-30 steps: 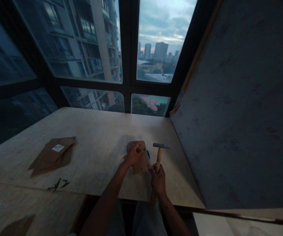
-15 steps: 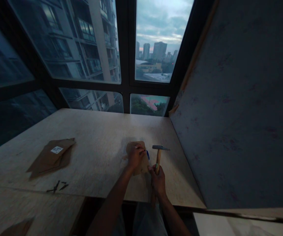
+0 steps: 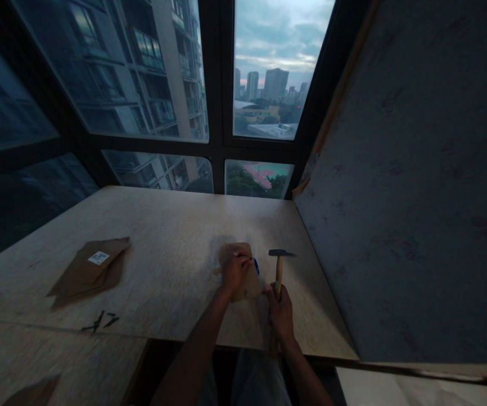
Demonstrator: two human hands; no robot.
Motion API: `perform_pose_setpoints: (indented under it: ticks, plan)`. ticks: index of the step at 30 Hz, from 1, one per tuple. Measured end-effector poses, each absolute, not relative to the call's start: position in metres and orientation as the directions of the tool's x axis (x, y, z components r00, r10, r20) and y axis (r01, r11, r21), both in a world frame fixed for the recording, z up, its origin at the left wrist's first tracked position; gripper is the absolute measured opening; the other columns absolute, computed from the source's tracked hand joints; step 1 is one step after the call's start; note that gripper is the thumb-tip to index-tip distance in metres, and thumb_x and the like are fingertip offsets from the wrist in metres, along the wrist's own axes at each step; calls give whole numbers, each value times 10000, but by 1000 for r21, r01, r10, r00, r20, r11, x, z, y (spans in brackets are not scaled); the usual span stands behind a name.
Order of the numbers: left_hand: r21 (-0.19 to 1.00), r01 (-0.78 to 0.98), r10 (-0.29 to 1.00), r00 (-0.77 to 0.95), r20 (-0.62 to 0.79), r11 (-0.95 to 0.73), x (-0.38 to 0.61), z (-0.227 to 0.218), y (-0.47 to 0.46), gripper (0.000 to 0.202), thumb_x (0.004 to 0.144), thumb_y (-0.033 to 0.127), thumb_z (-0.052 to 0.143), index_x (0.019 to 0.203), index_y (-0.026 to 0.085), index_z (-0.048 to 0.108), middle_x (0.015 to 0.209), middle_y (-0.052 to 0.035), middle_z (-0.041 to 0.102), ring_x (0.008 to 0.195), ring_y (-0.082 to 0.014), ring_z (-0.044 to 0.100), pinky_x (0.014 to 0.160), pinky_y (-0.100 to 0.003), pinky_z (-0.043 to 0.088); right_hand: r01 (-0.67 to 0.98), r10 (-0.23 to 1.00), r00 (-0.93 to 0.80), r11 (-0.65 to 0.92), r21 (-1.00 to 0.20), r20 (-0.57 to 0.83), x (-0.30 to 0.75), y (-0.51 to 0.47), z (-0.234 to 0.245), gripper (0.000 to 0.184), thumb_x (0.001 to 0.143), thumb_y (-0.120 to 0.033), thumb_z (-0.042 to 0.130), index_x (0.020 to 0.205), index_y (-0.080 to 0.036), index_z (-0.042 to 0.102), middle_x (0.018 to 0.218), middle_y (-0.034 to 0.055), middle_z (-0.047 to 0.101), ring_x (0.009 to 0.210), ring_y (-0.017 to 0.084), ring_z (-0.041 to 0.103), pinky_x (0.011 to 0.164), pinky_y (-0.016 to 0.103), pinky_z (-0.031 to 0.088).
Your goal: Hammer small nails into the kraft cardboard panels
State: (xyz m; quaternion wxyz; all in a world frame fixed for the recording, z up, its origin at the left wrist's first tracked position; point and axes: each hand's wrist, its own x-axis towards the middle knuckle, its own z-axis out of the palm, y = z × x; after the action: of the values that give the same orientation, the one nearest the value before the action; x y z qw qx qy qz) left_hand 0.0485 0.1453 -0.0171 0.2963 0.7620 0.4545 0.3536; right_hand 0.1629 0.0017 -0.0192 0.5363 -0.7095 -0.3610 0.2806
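Observation:
My right hand (image 3: 281, 307) is wrapped round the wooden handle of a hammer (image 3: 279, 270). The hammer's dark metal head is up, to the right of a small brown board or piece of cardboard (image 3: 249, 288). Over that brown piece, my left hand (image 3: 233, 270) has its thumb and fingers pinched together. Whatever is between those fingertips is too small and dark to make out. A blue object (image 3: 256, 267) shows at the brown piece's right edge, close to the left fingertips; its kind is unclear.
On the pale wooden surface (image 3: 162, 225), a stack of brown sheets (image 3: 91, 270) with a white label lies at left. Several dark nails or screws (image 3: 97, 321) lie nearer. Another brown piece (image 3: 35, 392) shows at lower left. A wall (image 3: 416, 225) bounds the right, windows the back.
My right hand and the hammer have shifted slightly right, away from the brown piece. My left hand stays pinched over it, with almost no movement.

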Motion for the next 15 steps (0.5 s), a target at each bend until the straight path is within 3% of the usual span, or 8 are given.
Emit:
perform_pose_setpoints:
  ticks: [4, 8, 15]
  plan:
    - [774, 488, 905, 339, 258, -404, 49, -17, 145, 161, 871, 281, 630, 873, 213, 776, 1170, -74, 692, 1106, -247, 603, 1007, -429, 456, 253, 863, 504, -184, -950, -33, 177, -4, 7, 444, 952, -595, 363, 911, -207, 575, 617, -24, 540, 459, 148, 471, 440, 261, 334]
    - [773, 498, 908, 339, 245, -394, 50, -16, 146, 169, 877, 270, 615, 866, 225, 777, 1184, -78, 690, 1117, -252, 606, 1010, -437, 458, 328, 930, 366, -153, -932, -24, 189, -3, 33, 425, 956, -583, 389, 1040, -219, 592, 609, -39, 529, 490, 153, 491, 485, 257, 343]
    - [778, 493, 910, 338, 241, -389, 50, -14, 145, 184, 858, 209, 602, 806, 219, 778, 1152, -94, 699, 1115, -276, 605, 999, -469, 467, 427, 967, 239, -182, -886, -84, 191, 1, 32, 351, 910, -557, 474, 808, -235, 567, 562, -27, 543, 511, 174, 524, 507, 265, 312]
